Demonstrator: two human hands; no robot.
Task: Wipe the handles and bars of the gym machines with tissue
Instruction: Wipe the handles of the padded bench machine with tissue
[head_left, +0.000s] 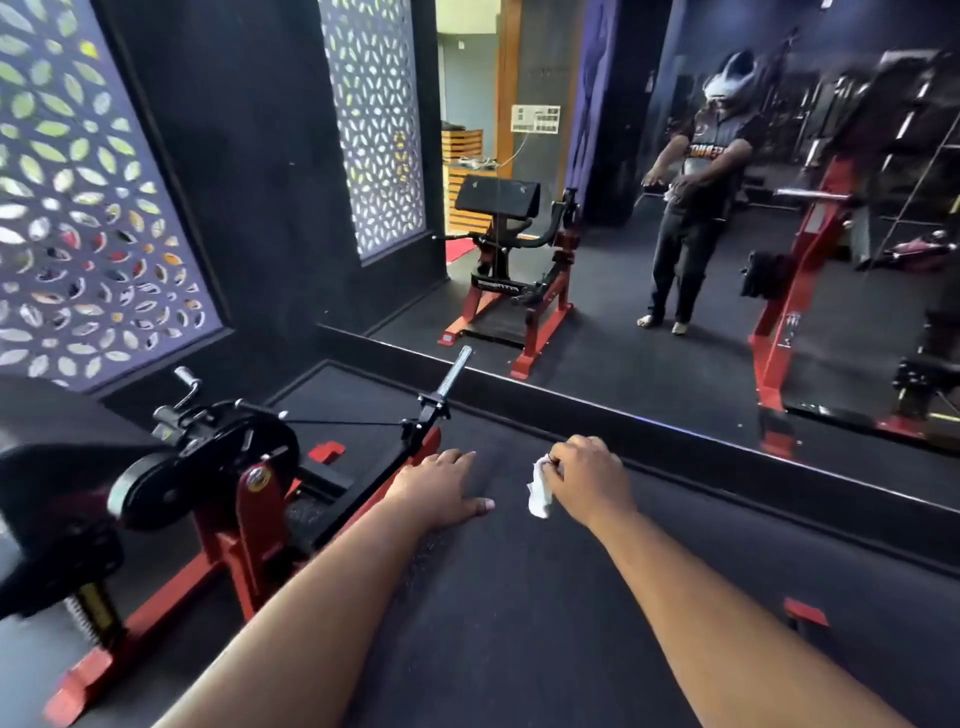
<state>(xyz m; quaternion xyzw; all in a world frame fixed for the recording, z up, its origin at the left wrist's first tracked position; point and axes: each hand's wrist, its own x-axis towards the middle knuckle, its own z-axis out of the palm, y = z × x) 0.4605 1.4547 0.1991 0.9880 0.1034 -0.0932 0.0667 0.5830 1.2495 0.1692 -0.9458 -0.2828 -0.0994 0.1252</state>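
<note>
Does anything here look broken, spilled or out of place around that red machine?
Nothing stands out. The red machine stands squarely on the dark floor, its silver bar intact. The right hand grips a crumpled white tissue; the left hand is open and empty. The mirror shows no cracks.

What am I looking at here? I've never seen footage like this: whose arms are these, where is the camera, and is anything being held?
The one picture comes from a camera worn on a person's head, looking forward and down, so the two bare arms are that person's own. The right hand grips a crumpled white tissue in its fingers. The left hand is open and holds nothing. To the left stands a red and black gym machine with a metal bar sticking out. Ahead is a wall mirror, which reflects the person and the gym. The floor is dark matting.
</note>
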